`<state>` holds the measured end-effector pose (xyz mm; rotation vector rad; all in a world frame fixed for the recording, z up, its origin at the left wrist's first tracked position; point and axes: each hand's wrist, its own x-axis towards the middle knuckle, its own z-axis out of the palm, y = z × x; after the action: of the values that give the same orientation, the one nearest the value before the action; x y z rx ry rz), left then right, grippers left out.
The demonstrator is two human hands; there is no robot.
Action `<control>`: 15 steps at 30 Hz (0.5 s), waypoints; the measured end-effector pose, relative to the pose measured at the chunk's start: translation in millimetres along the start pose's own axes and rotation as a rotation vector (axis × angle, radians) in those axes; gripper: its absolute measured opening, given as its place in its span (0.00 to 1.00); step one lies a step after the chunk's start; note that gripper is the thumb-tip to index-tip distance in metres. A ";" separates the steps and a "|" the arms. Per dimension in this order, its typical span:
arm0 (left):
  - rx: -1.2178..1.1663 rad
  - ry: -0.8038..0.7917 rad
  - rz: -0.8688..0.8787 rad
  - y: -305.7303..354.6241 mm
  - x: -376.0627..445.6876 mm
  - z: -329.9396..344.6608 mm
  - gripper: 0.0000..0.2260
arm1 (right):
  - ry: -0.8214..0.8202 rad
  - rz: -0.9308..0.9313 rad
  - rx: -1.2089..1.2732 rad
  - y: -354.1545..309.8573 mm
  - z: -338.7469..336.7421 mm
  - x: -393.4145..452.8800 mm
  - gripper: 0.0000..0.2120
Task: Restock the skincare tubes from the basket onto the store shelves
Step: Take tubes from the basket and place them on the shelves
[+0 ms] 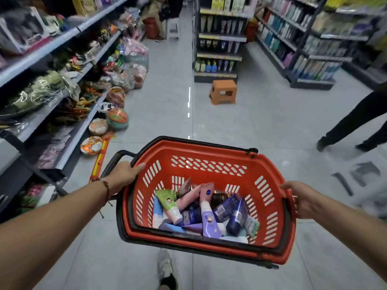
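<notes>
I carry a red plastic basket [270,176] with a black rim in front of me, above the aisle floor. My left hand [123,173] grips its left rim and my right hand [301,200] grips its right rim. Several skincare tubes [207,212] lie jumbled in the bottom: pink, purple, green, dark blue and white ones. Ahead stands a dark shelf unit [218,38] stocked with tubes and bottles. More stocked shelves [293,38] run along the right.
An orange plastic stool [223,91] stands on the floor before the centre shelf. Toy shelves [62,70] line the left, with balls [116,118] on the floor beside them. A person's legs [356,126] cross at right. My shoe [166,271] shows below the basket.
</notes>
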<state>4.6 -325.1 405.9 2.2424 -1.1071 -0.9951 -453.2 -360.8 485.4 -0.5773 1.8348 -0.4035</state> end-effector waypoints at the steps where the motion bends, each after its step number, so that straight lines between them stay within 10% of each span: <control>1: 0.003 -0.013 0.001 6.6 21.7 -0.2 0.23 | 0.002 0.010 0.000 -13.9 5.0 10.3 0.13; 15: 0.116 0.000 0.066 153.9 238.0 -60.8 0.24 | 0.004 -0.034 0.033 -254.8 41.9 129.7 0.13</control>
<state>75.2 -603.0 448.4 2.2794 -1.2599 -0.9260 -399.5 -643.9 507.5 -0.5860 1.8208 -0.4578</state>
